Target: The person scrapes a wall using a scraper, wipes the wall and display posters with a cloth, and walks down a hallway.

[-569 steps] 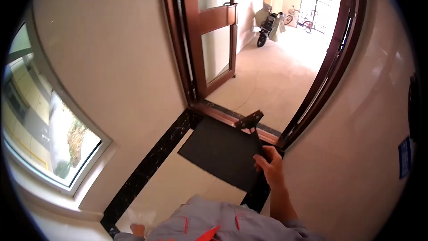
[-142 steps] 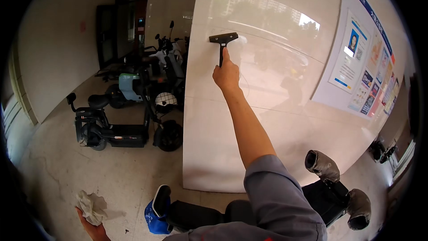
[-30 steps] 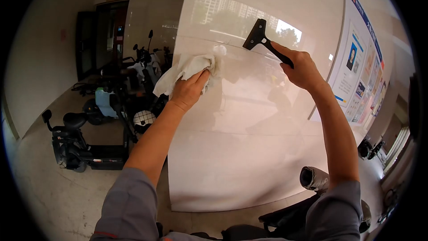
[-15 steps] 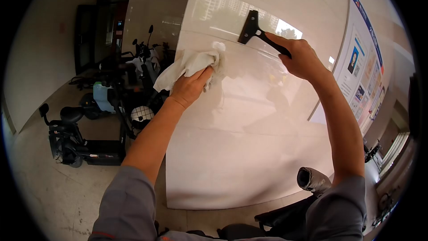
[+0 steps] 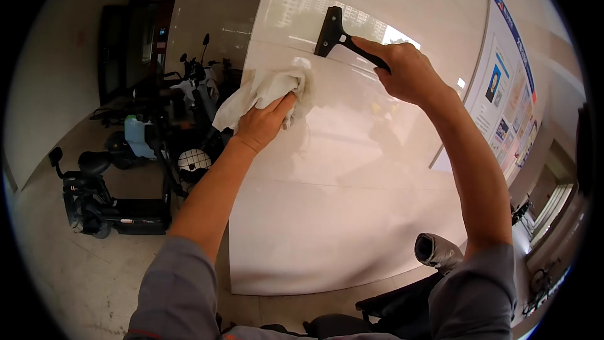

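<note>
A black scraper point(image 5: 329, 33) is gripped by its handle in my right hand point(image 5: 412, 74), its wide head against the glossy tiled wall point(image 5: 352, 214). Lower and to the left, my left hand point(image 5: 261, 127) presses a crumpled whitish cloth point(image 5: 267, 91) to the same wall near its left edge. The fingers of that hand are partly covered by the folds. A faint horizontal joint line runs across the wall just below the scraper head.
A notice board point(image 5: 503, 82) hangs on the wall at right. Parked electric scooters point(image 5: 119, 195) stand at left, before a dark doorway point(image 5: 141, 44). Close below me are a grey padded handlebar cover point(image 5: 440, 252) and a dark vehicle part point(image 5: 396, 296).
My right hand has moved left along the wall with the scraper. The cloth and my left hand stay at nearly the same spot. The view has shifted slightly.
</note>
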{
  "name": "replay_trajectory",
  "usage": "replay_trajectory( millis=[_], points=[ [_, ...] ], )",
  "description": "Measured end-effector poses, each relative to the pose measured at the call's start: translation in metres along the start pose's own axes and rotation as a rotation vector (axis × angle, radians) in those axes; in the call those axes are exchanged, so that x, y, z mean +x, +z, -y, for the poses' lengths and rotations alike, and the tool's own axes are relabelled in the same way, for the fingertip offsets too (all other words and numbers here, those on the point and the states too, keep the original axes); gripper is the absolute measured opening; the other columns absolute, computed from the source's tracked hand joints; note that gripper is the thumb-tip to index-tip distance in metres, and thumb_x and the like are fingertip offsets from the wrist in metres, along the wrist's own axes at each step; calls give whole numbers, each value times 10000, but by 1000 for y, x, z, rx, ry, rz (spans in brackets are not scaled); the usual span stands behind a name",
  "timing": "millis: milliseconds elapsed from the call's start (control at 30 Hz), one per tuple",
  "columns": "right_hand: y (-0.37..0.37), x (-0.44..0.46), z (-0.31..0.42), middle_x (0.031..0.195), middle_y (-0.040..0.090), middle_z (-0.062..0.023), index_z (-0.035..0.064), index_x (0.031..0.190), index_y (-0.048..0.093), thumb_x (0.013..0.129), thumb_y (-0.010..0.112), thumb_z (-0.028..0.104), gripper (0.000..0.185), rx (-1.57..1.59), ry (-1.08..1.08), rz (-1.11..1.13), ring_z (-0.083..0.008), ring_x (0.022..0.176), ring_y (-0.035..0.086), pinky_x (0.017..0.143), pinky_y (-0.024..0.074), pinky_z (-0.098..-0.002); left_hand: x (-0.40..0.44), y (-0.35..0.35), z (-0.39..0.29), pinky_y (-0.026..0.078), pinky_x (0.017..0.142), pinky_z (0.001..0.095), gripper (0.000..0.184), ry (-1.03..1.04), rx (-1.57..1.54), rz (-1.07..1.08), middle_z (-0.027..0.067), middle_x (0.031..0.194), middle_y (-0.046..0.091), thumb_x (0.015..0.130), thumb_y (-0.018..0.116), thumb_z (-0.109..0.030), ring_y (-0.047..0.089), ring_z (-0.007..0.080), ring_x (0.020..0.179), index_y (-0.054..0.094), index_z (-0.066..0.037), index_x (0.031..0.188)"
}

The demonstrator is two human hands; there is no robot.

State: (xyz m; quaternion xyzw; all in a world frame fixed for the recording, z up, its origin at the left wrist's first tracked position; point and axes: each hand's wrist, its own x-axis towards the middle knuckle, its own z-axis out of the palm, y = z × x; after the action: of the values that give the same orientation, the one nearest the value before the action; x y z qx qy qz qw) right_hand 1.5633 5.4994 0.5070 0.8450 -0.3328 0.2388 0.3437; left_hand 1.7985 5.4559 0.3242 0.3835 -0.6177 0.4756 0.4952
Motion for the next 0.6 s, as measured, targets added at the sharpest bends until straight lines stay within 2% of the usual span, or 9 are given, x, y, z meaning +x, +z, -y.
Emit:
replay_trajectory(
  millis=[133, 233, 267, 367, 433, 500, 600],
  points=[
    [-13, -7, -14, 667, 605, -112, 230, 1274, 475, 780, 520, -9, 551, -19, 80, 73, -255, 633, 589, 580, 473, -367, 1, 2, 1, 533, 680, 303, 359, 24, 31, -33, 41, 955, 630, 690, 590, 14, 626, 235, 789, 586, -90, 1033],
    [-10, -1, 2, 757, 615, -130, 232, 1272, 475, 778, 508, -9, 551, -12, 56, 62, -266, 672, 591, 579, 479, -374, -1, 2, -4, 534, 668, 303, 366, -20, 16, -15, 42, 961, 631, 690, 589, 19, 625, 238, 791, 582, -88, 1040],
    [-7, 5, 7, 784, 611, -136, 237, 1276, 469, 780, 494, -11, 556, 13, 84, 124, -277, 695, 593, 594, 484, -380, -3, 2, -1, 536, 658, 305, 360, -30, 10, 7, 40, 960, 633, 695, 584, 19, 627, 239, 781, 583, -91, 1037],
    [-5, -3, -9, 768, 608, -132, 248, 1275, 469, 782, 483, -16, 559, -34, 32, 61, -284, 699, 594, 611, 487, -385, -3, 0, 4, 537, 646, 308, 353, -6, 13, -2, 38, 957, 636, 702, 577, 17, 629, 240, 766, 584, -97, 1037],
    [-8, -10, -17, 756, 603, -130, 255, 1265, 479, 783, 477, -20, 555, -15, 86, 74, -283, 703, 595, 613, 488, -388, -3, 3, 2, 538, 645, 308, 353, 16, 4, -36, 37, 955, 637, 705, 575, 16, 630, 240, 763, 585, -99, 1039],
    [-8, -6, -7, 749, 606, -128, 245, 1263, 483, 778, 481, -24, 555, -31, 83, 91, -276, 697, 595, 602, 483, -382, -5, 3, -2, 546, 676, 315, 321, -60, 39, 48, 30, 996, 628, 749, 574, -45, 623, 256, 750, 577, -91, 1066],
    [-6, -4, -4, 720, 608, -131, 227, 1268, 481, 769, 485, -33, 563, -57, 43, 73, -265, 688, 594, 589, 473, -377, -4, -1, -3, 538, 658, 314, 341, -81, 6, 72, 41, 964, 637, 704, 575, 15, 630, 252, 776, 586, -97, 1027]
  ],
)
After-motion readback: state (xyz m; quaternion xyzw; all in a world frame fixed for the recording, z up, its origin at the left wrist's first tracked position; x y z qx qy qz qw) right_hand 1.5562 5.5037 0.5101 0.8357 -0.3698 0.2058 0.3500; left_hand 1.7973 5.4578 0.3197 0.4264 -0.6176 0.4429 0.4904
